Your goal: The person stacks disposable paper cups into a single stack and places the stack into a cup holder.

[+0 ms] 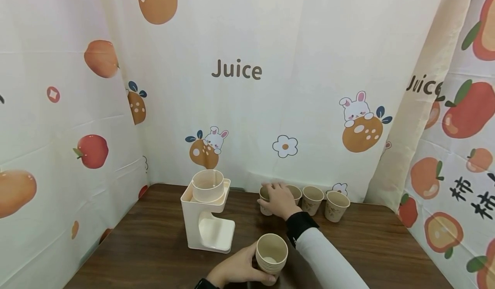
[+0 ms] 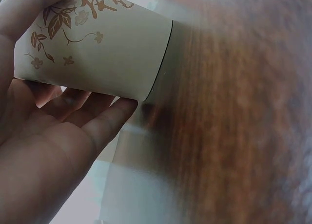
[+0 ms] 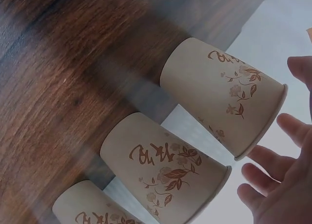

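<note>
My left hand [image 1: 243, 265] grips a stack of beige paper cups [image 1: 272, 254] near the front of the table, mouths up. In the left wrist view the thumb and fingers lie round the outer cup [image 2: 97, 48], which has a brown floral print. Further back, my right hand [image 1: 279, 199] is over the leftmost paper cup [image 1: 266, 209] of a row. In the right wrist view its fingers [image 3: 265, 163] are spread by the rim of that upright cup [image 3: 219, 97], with the thumb apart from it. A neighbouring cup [image 3: 161, 165] stands beside it.
A cream coffee-maker-like appliance [image 1: 193, 222] with a round top stands left of the hands. More paper cups [image 1: 336, 207] stand in the row to the right. The brown wooden table [image 1: 154, 237] is bounded by a fruit-printed curtain [image 1: 247, 108] behind.
</note>
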Available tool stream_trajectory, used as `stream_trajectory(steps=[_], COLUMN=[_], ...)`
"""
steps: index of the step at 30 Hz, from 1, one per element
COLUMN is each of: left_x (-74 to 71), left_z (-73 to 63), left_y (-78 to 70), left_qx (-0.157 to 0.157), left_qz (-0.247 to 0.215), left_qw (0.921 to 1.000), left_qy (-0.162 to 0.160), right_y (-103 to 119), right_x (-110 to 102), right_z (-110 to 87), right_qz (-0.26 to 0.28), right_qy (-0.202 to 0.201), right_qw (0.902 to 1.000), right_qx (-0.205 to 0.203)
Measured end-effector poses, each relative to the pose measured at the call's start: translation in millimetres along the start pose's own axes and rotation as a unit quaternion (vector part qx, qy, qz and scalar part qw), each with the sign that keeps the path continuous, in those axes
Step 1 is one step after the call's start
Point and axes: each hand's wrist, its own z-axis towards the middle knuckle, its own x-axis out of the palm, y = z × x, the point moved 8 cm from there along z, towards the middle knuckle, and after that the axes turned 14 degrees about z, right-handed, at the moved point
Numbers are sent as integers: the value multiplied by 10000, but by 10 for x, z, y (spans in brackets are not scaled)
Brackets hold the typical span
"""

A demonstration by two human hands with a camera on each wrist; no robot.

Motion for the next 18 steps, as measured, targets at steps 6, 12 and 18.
stream_trajectory(steps=[6, 12, 18], left_x=[11, 15, 2], left_z=[-3, -15, -17], left_y=[-1, -20, -15], left_qx=[-4, 45, 23], left_qz=[-31, -136, -158], left_qw=[10000, 9999, 9998], left_qy=[39, 56, 98], right_y=[20, 47, 127], right_x=[33, 50, 10], right_z=[21, 32, 26], right_qz=[122, 102, 153], right_qy=[243, 306, 389], right_qw=[9996, 9993, 9988], right_qx=[-1, -166, -261])
